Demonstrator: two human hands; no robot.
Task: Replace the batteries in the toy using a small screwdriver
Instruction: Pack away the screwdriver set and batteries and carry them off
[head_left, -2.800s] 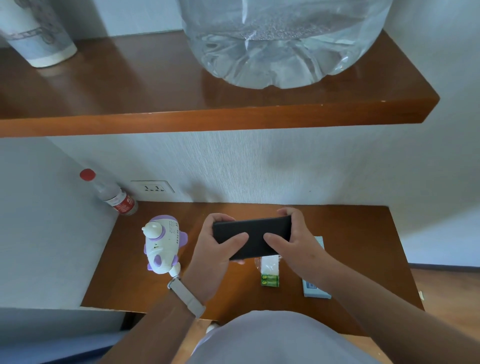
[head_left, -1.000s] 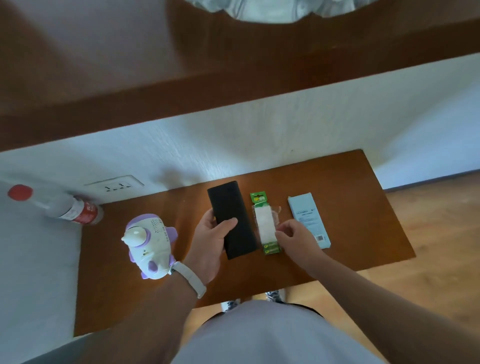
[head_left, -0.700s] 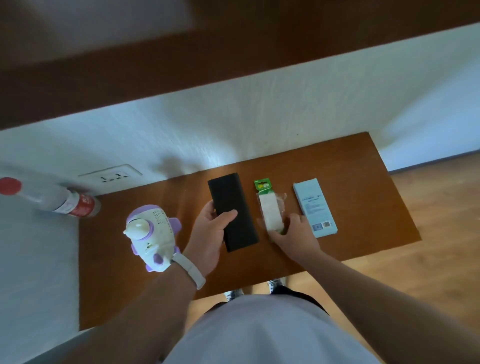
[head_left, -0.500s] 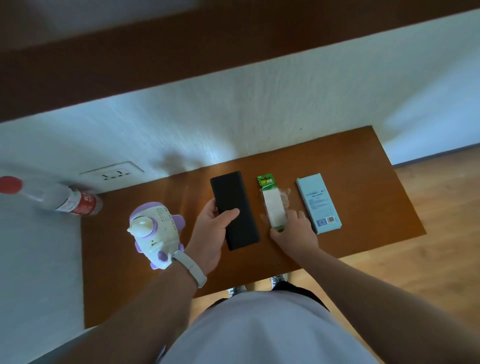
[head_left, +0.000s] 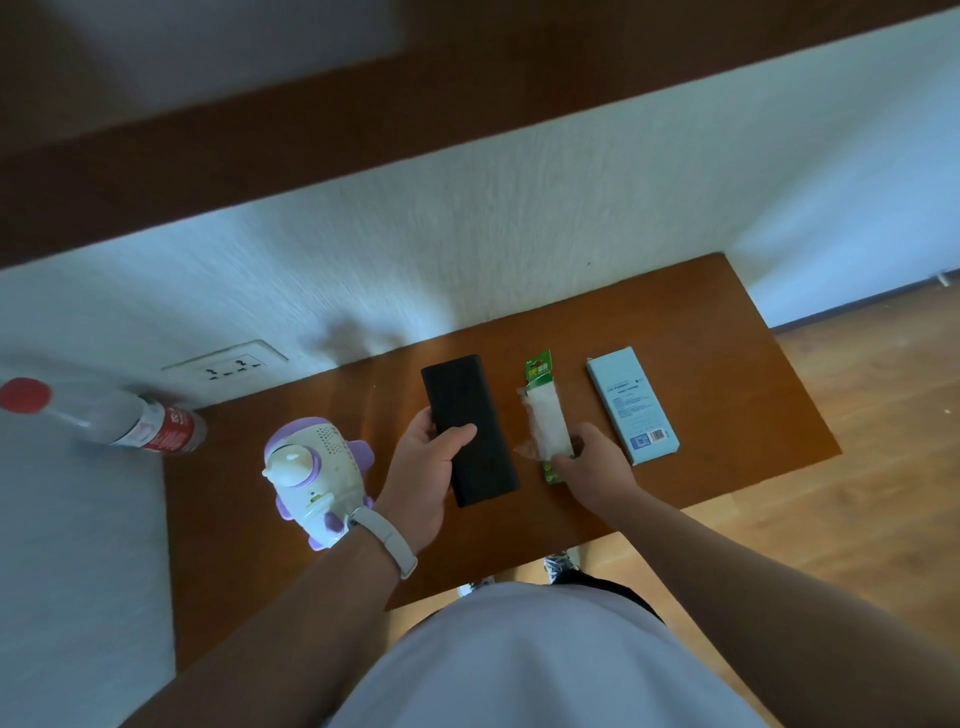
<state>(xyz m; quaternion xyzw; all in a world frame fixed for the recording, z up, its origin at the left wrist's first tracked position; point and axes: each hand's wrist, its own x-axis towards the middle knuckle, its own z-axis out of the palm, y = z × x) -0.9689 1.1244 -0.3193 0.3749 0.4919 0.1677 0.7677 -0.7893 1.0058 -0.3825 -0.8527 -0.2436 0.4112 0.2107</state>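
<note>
Toy (head_left: 317, 467): white and purple, stands left on the surface (head_left: 727, 364), beside the left wrist, untouched.
Left hand (head_left: 426, 478): fingers (head_left: 423, 418) and thumb clasp a black case (head_left: 470, 415).
Right hand (head_left: 597, 467): fingers curled on the near end of the battery pack (head_left: 545, 410), left of a blue box (head_left: 631, 410).
Room: white wall, socket (head_left: 226, 364), bottle (head_left: 130, 421) far left, shelf (head_left: 363, 130) above.

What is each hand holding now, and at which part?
The left hand grips the black case along its left edge, thumb on top. The right hand pinches the battery pack at its near end.
</note>
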